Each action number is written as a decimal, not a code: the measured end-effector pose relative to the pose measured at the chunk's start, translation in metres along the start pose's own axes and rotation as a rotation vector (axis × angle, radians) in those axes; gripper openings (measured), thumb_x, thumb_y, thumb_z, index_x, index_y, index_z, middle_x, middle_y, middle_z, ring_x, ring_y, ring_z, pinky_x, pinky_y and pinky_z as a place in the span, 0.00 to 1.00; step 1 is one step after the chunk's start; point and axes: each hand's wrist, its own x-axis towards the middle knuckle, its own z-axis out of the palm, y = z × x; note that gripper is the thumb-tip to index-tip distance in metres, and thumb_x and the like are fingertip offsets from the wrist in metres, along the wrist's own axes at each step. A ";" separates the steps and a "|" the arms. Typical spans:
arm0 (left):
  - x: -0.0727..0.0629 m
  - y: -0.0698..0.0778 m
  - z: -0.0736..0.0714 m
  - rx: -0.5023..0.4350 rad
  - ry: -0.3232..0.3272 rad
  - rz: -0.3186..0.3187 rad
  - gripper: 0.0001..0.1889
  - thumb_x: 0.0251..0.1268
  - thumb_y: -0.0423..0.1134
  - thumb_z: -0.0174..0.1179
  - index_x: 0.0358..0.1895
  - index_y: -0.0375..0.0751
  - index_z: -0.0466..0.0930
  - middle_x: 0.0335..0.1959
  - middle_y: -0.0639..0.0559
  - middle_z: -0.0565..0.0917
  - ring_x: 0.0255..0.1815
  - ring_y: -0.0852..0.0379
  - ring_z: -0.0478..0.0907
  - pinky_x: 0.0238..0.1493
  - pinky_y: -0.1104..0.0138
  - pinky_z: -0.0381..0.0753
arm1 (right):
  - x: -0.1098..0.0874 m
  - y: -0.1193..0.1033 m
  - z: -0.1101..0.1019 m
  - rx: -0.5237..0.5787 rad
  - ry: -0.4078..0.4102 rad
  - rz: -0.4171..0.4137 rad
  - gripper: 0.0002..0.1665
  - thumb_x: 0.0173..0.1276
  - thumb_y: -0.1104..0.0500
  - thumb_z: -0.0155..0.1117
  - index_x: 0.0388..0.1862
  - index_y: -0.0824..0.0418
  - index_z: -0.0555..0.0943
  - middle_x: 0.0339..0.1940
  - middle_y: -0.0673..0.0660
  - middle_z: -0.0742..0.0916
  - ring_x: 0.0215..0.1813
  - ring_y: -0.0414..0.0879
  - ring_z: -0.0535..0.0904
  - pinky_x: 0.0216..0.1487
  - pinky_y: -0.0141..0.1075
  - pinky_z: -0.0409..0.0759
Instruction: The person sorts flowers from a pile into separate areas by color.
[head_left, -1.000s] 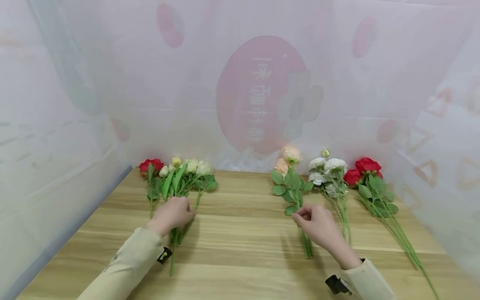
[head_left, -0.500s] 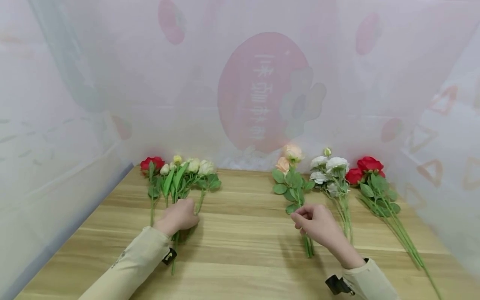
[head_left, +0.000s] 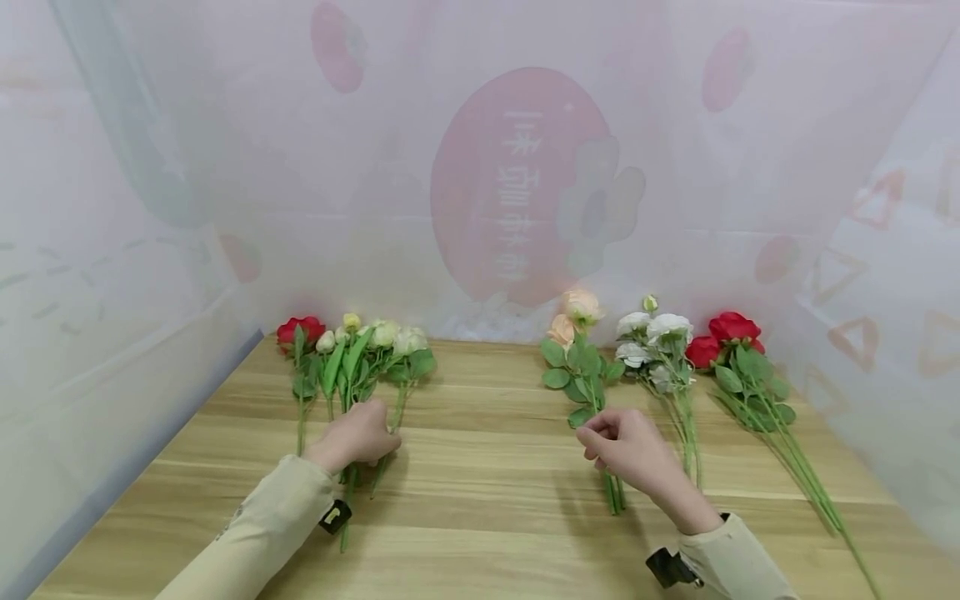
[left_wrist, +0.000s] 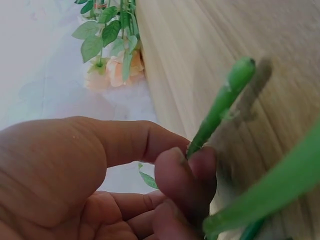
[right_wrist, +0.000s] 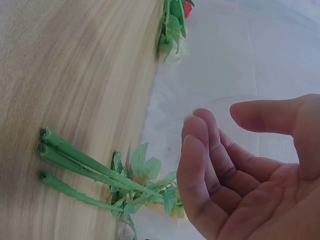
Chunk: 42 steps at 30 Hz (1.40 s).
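My left hand (head_left: 358, 433) pinches the green stem (left_wrist: 220, 107) of a cream-white rose (head_left: 409, 340) between thumb and fingertips, low over the table. Beside it lie a green-leaved bunch with a yellow bud (head_left: 352, 322) and a red rose (head_left: 300, 331); my hand partly hides the bunch's stems. Over the stems of the peach roses (head_left: 581, 307) hovers my right hand (head_left: 636, 454), fingers loosely bent, with nothing in its grasp. In the right wrist view, the cut ends of several stems (right_wrist: 85, 162) lie on the wood, apart from the fingers.
White flowers (head_left: 667, 330) and red roses (head_left: 733, 329) with long stems lie to the right on the wooden table (head_left: 480, 492). A printed pale cloth (head_left: 390, 158) rises behind the table and along both sides.
My left hand has shifted slightly to the right, and the lower end of the cream rose's stem has swung right, away from the neighbouring stems. The right hand stays nearly in place.
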 end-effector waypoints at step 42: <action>-0.060 0.098 0.036 -0.532 0.007 0.443 0.07 0.71 0.38 0.61 0.38 0.36 0.79 0.26 0.54 0.83 0.20 0.52 0.79 0.19 0.67 0.76 | -0.013 -0.017 0.025 0.287 -0.223 -0.068 0.18 0.71 0.49 0.65 0.44 0.64 0.83 0.34 0.61 0.84 0.36 0.60 0.80 0.36 0.49 0.82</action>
